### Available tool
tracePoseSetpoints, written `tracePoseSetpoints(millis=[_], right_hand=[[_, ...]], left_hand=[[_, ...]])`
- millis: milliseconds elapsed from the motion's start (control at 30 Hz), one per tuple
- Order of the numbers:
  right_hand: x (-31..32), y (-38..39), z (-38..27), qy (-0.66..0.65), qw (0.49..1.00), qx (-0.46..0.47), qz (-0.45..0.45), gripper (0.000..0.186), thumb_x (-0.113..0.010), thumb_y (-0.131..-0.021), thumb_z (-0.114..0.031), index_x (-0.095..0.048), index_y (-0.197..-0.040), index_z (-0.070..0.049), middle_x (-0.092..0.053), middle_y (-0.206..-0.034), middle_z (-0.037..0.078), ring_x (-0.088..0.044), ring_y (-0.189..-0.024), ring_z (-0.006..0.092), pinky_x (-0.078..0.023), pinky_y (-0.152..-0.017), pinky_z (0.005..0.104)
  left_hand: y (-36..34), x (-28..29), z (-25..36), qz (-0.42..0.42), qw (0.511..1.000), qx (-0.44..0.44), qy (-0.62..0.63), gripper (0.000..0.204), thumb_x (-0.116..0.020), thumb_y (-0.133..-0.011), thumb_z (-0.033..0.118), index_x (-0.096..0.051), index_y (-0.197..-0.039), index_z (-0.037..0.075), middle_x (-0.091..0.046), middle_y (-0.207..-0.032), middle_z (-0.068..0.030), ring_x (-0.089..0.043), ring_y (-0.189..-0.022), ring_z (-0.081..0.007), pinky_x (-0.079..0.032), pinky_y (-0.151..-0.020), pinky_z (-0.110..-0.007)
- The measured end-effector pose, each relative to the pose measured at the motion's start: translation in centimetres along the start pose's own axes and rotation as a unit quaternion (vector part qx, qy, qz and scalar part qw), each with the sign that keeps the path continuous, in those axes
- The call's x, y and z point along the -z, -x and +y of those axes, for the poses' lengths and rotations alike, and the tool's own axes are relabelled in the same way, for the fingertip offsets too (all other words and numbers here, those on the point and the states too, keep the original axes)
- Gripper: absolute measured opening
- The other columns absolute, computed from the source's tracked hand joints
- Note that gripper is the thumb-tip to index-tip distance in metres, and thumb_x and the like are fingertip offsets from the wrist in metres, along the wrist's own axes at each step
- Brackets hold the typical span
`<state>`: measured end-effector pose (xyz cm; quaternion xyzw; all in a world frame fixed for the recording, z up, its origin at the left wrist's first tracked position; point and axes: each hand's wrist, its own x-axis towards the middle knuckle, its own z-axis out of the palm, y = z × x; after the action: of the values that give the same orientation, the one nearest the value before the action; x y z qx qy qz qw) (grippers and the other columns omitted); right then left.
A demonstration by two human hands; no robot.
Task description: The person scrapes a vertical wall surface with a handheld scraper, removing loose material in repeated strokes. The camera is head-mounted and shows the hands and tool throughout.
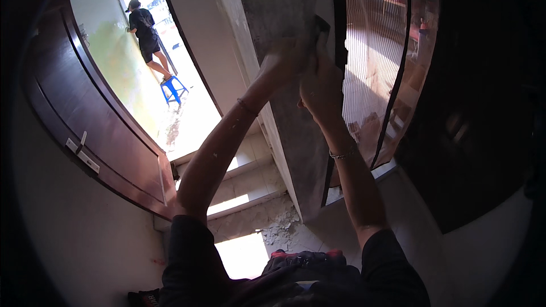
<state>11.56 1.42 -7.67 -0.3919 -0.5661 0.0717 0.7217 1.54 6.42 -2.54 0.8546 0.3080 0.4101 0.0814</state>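
Note:
Both my arms reach up to a narrow grey wall pillar (pixel 287 136) with a dark, patchy upper surface. My right hand (pixel 321 91) is closed round what looks like a scraper (pixel 322 24), its dark flat end showing above the fingers near the pillar's right edge. Close beside it, my left hand (pixel 281 63) is raised against the patchy surface, its fingers pointing toward the tool. Blur and shadow hide whether those left fingers grip the scraper or only press next to it.
Left, a brown door (pixel 102 108) stands open; outside, a person (pixel 145 28) in dark clothes stands on a blue stool (pixel 173 90) facing a wall. Tiled steps (pixel 244 185) lead to the doorway. Pale flakes (pixel 280 227) litter the floor below the pillar. Right is a striped, see-through panel (pixel 372 68).

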Motion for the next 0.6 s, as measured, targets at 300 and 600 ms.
tracePoseSetpoints(millis=[300, 600], right_hand=[[-1.7, -0.1, -1.0, 0.026, 1.0, -0.01, 0.004, 0.023, -0.05, -0.095, -0.011, -0.057, -0.104, 0.009, -0.064, -0.066, 0.016, -0.064, -0.044, 0.022, -0.052, -0.036, 0.0341], [-1.4, -0.4, -3.0, -0.013, 0.989, -0.144, -0.024, 0.025, -0.054, -0.096, -0.015, -0.055, -0.099, 0.009, -0.056, -0.056, 0.012, -0.06, -0.041, 0.0182, -0.05, -0.034, 0.0333]], left_hand=[[-2.7, 0.5, 1.1, -0.008, 0.998, 0.021, 0.056, 0.034, -0.047, -0.095, 0.025, -0.064, -0.096, -0.004, -0.07, -0.099, -0.024, -0.068, -0.085, -0.0454, -0.054, -0.076, -0.049], [-4.7, 0.0, 0.7, 0.095, 0.981, -0.066, -0.153, 0.036, -0.06, -0.089, 0.035, -0.068, -0.088, 0.0, -0.066, -0.085, -0.0236, -0.065, -0.082, -0.0429, -0.05, -0.079, -0.051]])
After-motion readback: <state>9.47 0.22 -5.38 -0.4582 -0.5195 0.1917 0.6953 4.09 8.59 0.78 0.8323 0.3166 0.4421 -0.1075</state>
